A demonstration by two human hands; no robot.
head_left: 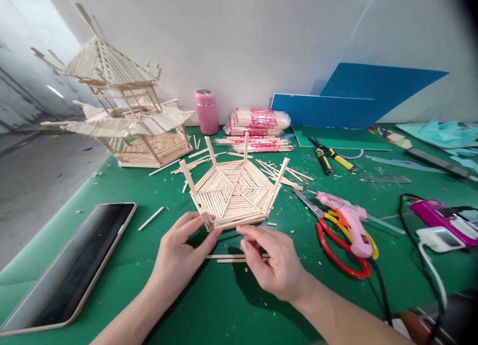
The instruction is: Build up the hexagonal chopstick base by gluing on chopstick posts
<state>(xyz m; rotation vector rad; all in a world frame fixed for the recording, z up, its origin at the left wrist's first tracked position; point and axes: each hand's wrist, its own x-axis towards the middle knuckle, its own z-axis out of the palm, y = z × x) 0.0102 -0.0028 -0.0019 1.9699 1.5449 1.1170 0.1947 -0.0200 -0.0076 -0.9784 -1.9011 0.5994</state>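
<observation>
A hexagonal platform of wooden sticks (239, 185) lies in front of me, with short upright posts at its corners. My left hand (182, 243) pinches its near left corner, fingers and thumb around the short post (207, 219) there. At the near edge, the index fingertip of my right hand (271, 255) touches or almost touches the platform. The other fingers of that hand are curled in; whatever they hold, if anything, is hidden. Two loose sticks (227, 259) lie on the table, partly behind my right hand.
A tiered stick pavilion (127, 126) stands back left, beside a pink flask (206, 113) and bundled wrapped sticks (257, 126). A phone (74, 265) lies left. Right are red-and-yellow scissors (343, 258), a pink glue gun (349, 218) with a cable, and yellow-handled pliers (338, 158).
</observation>
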